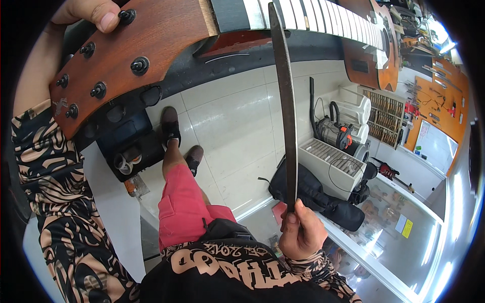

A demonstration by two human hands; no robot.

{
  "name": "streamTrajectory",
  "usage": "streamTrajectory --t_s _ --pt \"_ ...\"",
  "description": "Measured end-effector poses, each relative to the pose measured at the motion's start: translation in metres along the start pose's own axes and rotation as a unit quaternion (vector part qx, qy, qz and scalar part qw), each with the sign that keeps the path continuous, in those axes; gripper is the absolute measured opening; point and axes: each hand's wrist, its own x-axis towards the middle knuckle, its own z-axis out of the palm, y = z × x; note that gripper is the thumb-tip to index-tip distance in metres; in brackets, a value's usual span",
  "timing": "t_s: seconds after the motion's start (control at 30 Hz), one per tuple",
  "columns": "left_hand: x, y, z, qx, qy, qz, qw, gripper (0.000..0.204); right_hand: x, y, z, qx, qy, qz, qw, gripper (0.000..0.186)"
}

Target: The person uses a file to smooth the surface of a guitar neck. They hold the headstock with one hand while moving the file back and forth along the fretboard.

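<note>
A brown wooden acoustic guitar lies across the top, its headstock (156, 38) nearest my left side and bearing several black tuning posts. Strips of white masking cover the fretboard (333, 20) between the frets, and no strings show. My left hand (96, 14) grips the headstock edge, the thumb on its face beside a tuning post; the other fingers are mostly hidden. In my right hand (302, 232), a long, dark, tapered file (287, 111) is pinched near its lower end. It points upward, its tip overlapping the masked fretboard in view; whether they touch, I cannot tell.
A dark-edged bench (237, 58) supports the guitar. To the right stand a vacuum cleaner (334, 132), white stacked stools (356, 111), a black padded bag (313, 189) and a glass display case (389, 222). A black case (124, 141) holding cups sits left of my feet.
</note>
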Motion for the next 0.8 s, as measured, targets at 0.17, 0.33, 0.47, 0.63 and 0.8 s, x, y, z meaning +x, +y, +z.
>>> streamTrajectory --t_s 0.17,0.33,0.47,0.63,0.8 --pt "0.002 -0.002 -0.001 0.000 0.002 0.002 1.000 0.064 0.000 0.000 0.001 -0.006 0.002 -0.007 1.000 0.038" --pt "0.015 -0.006 -0.005 0.004 -0.003 0.009 1.000 0.064 0.002 -0.001 -0.001 -0.027 -0.004 -0.022 0.999 0.038" --pt "0.027 -0.014 -0.014 0.010 -0.006 0.011 1.000 0.064 0.003 -0.002 -0.002 -0.036 -0.011 -0.031 0.999 0.039" --pt "0.032 -0.014 -0.017 -0.001 -0.013 0.015 1.000 0.065 0.008 -0.007 -0.001 -0.043 0.005 -0.054 0.998 0.041" --pt "0.033 -0.008 -0.012 -0.055 -0.019 -0.003 0.998 0.062 0.050 -0.028 -0.003 -0.073 -0.007 -0.058 0.996 0.047"
